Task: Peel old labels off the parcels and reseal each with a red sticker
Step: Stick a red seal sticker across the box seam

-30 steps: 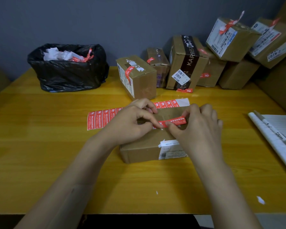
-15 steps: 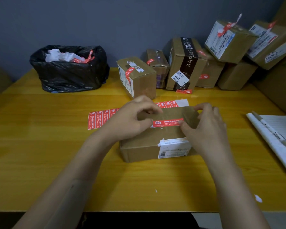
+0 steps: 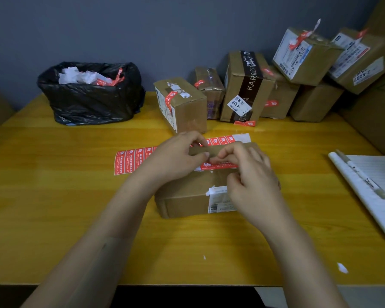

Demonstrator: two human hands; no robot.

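The red sticker, held above the parcel a second ago, has now been laid flat across the top seam. It is being pressed down by the curled fingers of the right hand. The parcel's far edge is gripped by the left hand, and the parcel is kept at mid-counter. Resealing is judged nearly done, though a torn white label is still seen on the front.
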